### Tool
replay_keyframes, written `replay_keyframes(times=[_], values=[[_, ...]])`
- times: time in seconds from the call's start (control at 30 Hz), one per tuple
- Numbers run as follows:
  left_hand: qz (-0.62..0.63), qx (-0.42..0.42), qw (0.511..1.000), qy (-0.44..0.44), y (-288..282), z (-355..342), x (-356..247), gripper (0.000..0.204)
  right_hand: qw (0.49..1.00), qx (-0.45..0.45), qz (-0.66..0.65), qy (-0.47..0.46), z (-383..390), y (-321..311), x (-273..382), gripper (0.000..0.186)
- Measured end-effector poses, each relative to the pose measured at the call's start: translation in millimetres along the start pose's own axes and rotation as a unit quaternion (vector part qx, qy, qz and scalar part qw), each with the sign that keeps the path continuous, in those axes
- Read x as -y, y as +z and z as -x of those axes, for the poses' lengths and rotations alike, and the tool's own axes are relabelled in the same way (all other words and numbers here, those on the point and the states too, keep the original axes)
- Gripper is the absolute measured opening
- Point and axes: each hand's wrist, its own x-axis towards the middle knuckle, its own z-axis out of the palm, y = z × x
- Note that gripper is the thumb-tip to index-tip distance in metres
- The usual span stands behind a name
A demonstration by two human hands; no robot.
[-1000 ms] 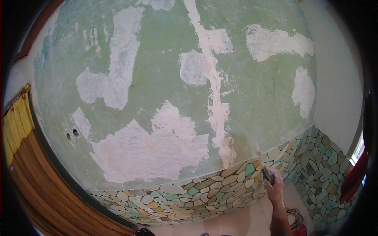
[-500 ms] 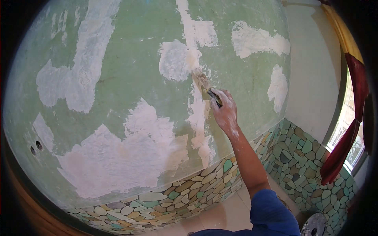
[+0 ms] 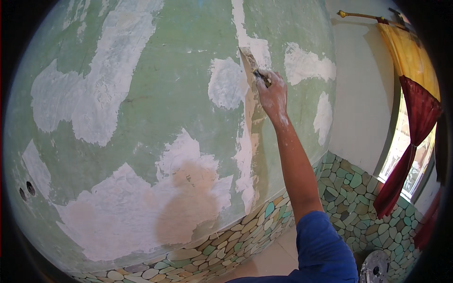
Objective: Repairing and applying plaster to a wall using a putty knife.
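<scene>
My right hand, dusted with white, is closed around the dark handle of a putty knife. The blade points up and slightly left, its edge against the green wall. It lies along a vertical white filler strip. Just left of the blade is a rounded white filler patch, and another patch lies to the right of the hand. My left hand is out of view.
Large filler patches cover the lower left wall, near two dark round holes. Pebble-style stone cladding runs along the wall's base. At right hang red and yellow curtains by a window; a round disc-like object sits below.
My right hand and the putty knife have moved up along the filler strip. The view has shifted, showing more of the curtain and its rod. A shadow now falls on the lower patch.
</scene>
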Motion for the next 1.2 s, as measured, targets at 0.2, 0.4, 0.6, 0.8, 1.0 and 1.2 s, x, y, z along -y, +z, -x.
replay_keyframes(times=[0.2,0.4,0.6,0.8,1.0,1.2], values=[[0.009,-0.029,1.0,-0.003,9.7,-15.0,25.9,0.042,1.0,-0.008,0.008,-0.008,-55.1,10.1,6.6,0.028],[0.021,-0.052,0.998,-0.008,15.3,-24.8,39.6,0.042,0.998,0.019,0.048,0.036,-102.1,5.4,29.0,0.028],[0.038,-0.065,0.997,-0.013,18.3,-19.2,47.1,0.042,0.999,0.012,0.043,0.01,-71.1,-10.9,21.5,0.027],[0.053,-0.089,0.994,-0.021,20.4,-27.7,56.9,0.042,0.999,0.02,0.021,0.02,-45.0,1.3,7.2,0.024],[0.078,-0.107,0.99,-0.045,25.7,-31.8,56.3,0.042,0.997,0.008,0.075,0.03,-89.0,9.9,28.9,0.027],[0.094,-0.126,0.985,-0.071,27.5,-40.0,65.1,0.041,0.995,0.02,0.092,0.015,-152.4,10.5,42.4,0.03]])
